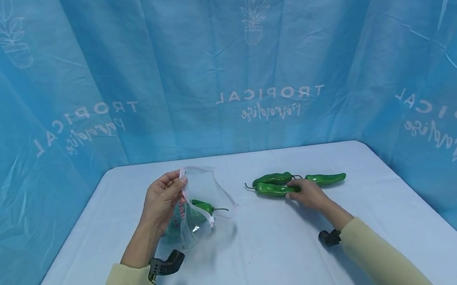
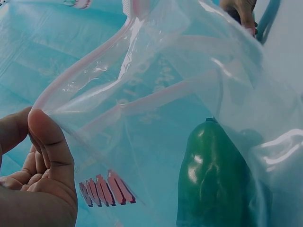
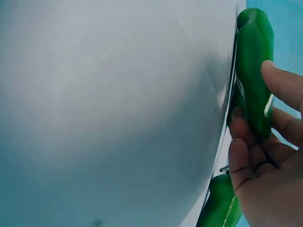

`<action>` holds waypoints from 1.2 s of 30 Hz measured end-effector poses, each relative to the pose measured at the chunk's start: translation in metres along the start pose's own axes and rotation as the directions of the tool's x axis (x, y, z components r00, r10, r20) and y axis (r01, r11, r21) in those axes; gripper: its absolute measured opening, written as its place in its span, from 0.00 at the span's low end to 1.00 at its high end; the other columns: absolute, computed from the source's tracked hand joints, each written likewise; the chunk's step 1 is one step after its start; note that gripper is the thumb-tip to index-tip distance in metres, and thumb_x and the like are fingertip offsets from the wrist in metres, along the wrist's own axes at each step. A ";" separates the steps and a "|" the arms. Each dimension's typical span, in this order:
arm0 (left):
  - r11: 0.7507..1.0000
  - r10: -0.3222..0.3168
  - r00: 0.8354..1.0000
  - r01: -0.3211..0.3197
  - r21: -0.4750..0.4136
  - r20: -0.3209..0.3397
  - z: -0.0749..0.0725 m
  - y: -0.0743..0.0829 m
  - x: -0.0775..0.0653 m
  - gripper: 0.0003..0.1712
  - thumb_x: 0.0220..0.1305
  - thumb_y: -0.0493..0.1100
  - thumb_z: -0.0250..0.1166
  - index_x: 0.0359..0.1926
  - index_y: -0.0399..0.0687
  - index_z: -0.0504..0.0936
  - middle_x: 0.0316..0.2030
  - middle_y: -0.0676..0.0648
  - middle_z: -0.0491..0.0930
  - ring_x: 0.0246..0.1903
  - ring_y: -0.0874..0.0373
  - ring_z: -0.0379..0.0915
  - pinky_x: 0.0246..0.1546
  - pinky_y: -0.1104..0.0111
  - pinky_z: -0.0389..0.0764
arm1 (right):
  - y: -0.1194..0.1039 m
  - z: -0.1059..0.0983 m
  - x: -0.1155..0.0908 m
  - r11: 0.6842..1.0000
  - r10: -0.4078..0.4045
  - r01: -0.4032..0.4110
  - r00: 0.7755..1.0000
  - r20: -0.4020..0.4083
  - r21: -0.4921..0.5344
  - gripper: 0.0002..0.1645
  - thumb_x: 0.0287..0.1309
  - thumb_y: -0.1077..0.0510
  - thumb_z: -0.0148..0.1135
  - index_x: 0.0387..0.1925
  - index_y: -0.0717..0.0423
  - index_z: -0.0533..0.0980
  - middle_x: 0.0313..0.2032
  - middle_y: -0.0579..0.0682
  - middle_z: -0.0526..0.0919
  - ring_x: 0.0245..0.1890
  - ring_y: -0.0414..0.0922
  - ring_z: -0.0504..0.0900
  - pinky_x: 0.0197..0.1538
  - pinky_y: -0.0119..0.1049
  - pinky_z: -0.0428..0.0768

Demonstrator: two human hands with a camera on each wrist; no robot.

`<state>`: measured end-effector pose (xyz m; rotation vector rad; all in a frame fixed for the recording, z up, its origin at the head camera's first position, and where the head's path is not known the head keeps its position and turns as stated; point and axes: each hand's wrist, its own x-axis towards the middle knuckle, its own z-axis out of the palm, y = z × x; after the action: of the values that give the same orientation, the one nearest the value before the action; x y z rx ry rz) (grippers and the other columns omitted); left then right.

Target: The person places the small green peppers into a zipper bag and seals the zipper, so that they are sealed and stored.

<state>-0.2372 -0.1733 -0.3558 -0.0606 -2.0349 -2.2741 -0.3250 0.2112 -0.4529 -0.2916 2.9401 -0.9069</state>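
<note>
My left hand (image 1: 160, 200) pinches the rim of a clear zip bag (image 1: 202, 178) between thumb and fingers, and the bag's mouth gapes. Through the plastic shows a green chili pepper (image 1: 202, 206), its stem toward the mouth; in the left wrist view a green pepper (image 2: 213, 175) appears large behind the film. On the right, my right hand (image 1: 310, 194) grips the near green chili pepper (image 1: 273, 189), thumb on one side and fingers on the other, as the right wrist view shows with that pepper (image 3: 254, 71). Its stem points left.
Just behind the gripped pepper lies another green chili pepper (image 1: 270, 178). A third pepper (image 1: 327, 179) lies to the right, beyond my right hand. All rest on a white-covered table (image 1: 266, 259), with a blue printed curtain (image 1: 187, 72) around its back and sides.
</note>
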 end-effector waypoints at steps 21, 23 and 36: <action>1.000 0.010 1.000 -0.010 -0.018 0.003 -0.001 -0.001 0.001 0.28 0.60 0.47 0.65 0.55 0.36 0.70 0.32 0.56 0.78 0.25 0.67 0.73 0.28 0.80 0.78 | -0.013 -0.012 -0.036 0.993 -0.054 0.068 0.990 -0.134 0.096 0.26 0.56 0.50 0.65 0.56 0.53 0.75 0.47 0.55 0.80 0.37 0.45 0.74 0.34 0.34 0.74; 1.000 0.010 1.000 -0.010 -0.015 0.001 -0.001 -0.002 0.001 0.27 0.60 0.48 0.65 0.54 0.36 0.71 0.33 0.55 0.78 0.26 0.67 0.73 0.28 0.80 0.78 | -0.018 -0.014 -0.040 0.991 -0.055 0.070 0.990 -0.133 0.111 0.26 0.56 0.50 0.65 0.56 0.52 0.75 0.44 0.53 0.80 0.35 0.45 0.73 0.33 0.34 0.73; 1.000 0.013 1.000 -0.013 -0.012 0.006 -0.001 -0.002 0.001 0.28 0.60 0.48 0.65 0.55 0.36 0.70 0.33 0.57 0.79 0.29 0.67 0.74 0.31 0.80 0.78 | -0.046 -0.025 -0.060 0.972 -0.167 0.195 0.966 -0.198 0.134 0.25 0.54 0.50 0.66 0.54 0.49 0.76 0.37 0.48 0.80 0.34 0.44 0.72 0.27 0.30 0.72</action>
<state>-0.2382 -0.1742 -0.3580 -0.0813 -2.0173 -2.2818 -0.2613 0.1997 -0.4072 -0.5016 3.0256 -1.2403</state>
